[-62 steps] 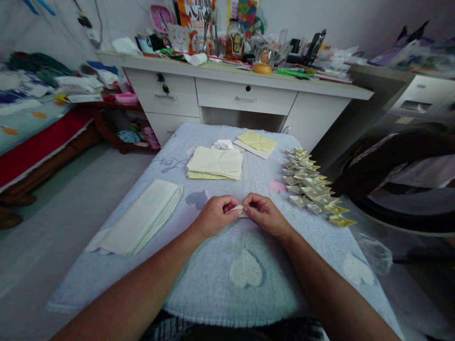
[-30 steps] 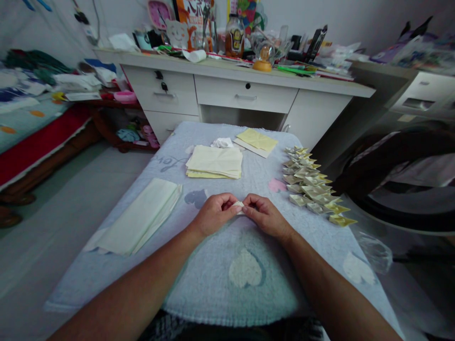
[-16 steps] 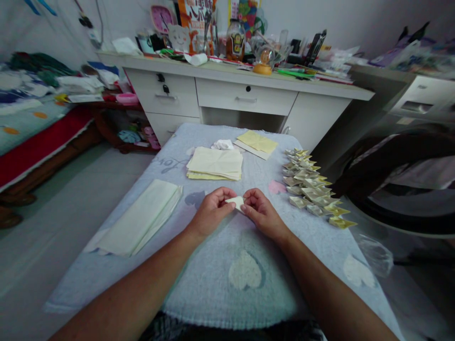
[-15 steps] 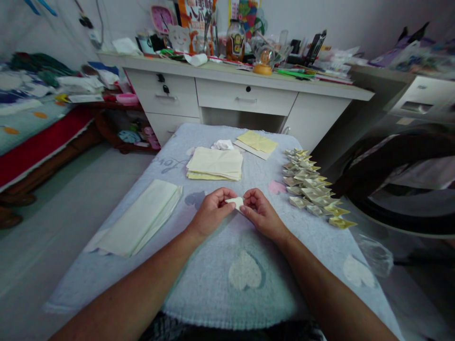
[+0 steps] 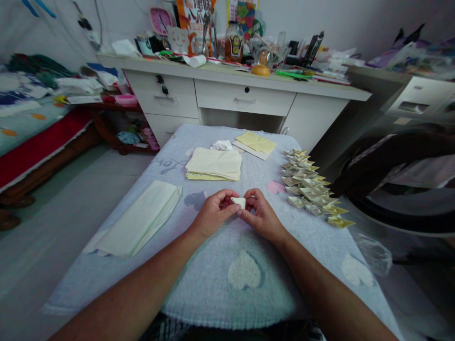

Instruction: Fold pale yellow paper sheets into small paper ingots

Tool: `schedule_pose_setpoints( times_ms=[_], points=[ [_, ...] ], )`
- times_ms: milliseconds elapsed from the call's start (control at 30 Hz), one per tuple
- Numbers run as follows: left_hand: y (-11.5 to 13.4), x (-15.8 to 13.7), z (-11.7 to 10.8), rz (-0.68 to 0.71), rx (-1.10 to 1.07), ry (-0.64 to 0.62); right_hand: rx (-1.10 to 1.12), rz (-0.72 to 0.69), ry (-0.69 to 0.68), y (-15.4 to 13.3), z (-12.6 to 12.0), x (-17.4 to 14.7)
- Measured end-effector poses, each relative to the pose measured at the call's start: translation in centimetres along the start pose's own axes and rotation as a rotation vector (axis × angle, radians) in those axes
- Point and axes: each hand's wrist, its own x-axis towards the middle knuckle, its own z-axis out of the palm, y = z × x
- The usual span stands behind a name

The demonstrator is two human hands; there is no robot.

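A small piece of folded cream paper (image 5: 239,202) is held between my two hands over the middle of the table. My left hand (image 5: 217,208) pinches its left side, with the thumb in front and the fingers curled behind. On the other side my right hand (image 5: 262,215) grips the paper's right edge between thumb and fingers. Beyond the hands lies a stack of cream and yellow paper sheets (image 5: 213,162). To the right stand rows of small folded paper boats (image 5: 309,182), some pale and some yellow.
The table wears a blue-grey cloth (image 5: 199,284). Long folded pale sheets (image 5: 138,220) lie at its left. Crumpled white paper (image 5: 222,145) and a yellow sheet (image 5: 256,140) sit at the back. A white desk (image 5: 245,97) is behind, a washing machine (image 5: 415,106) to the right.
The folded paper has turned between my fingers, now showing a straight top edge and a pointed left corner. My hands stay nearly in place.
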Motion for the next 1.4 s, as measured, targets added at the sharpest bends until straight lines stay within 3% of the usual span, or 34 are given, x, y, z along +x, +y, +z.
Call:
schedule_pose_setpoints(
  times_ms=[233,433,700,833,1100,1267,1400],
  points=[
    [-0.3,0.1,0.3,0.001,-0.010,0.019,-0.003,0.019,-0.049,-0.2,-0.1,-0.2],
    [0.5,0.0,0.3,-0.013,0.033,-0.053,-0.076,0.041,-0.076,-0.5,-0.4,-0.3],
    [0.5,-0.1,0.1,0.152,0.252,-0.019,-0.261,-0.087,0.077,-0.4,-0.3,-0.2],
    [0.5,-0.1,0.2,0.159,0.260,-0.030,-0.346,-0.114,0.132,-0.6,-0.4,-0.1],
    [0.5,-0.1,0.4,0.156,0.234,-0.013,-0.209,-0.042,0.117,-0.1,0.0,-0.1],
    [-0.1,0.0,0.3,0.046,0.108,0.016,-0.178,-0.032,0.069,-0.3,0.1,-0.1],
    [-0.1,0.0,0.2,-0.005,0.027,0.044,0.013,0.024,0.008,-0.3,0.1,-0.1]
  ],
)
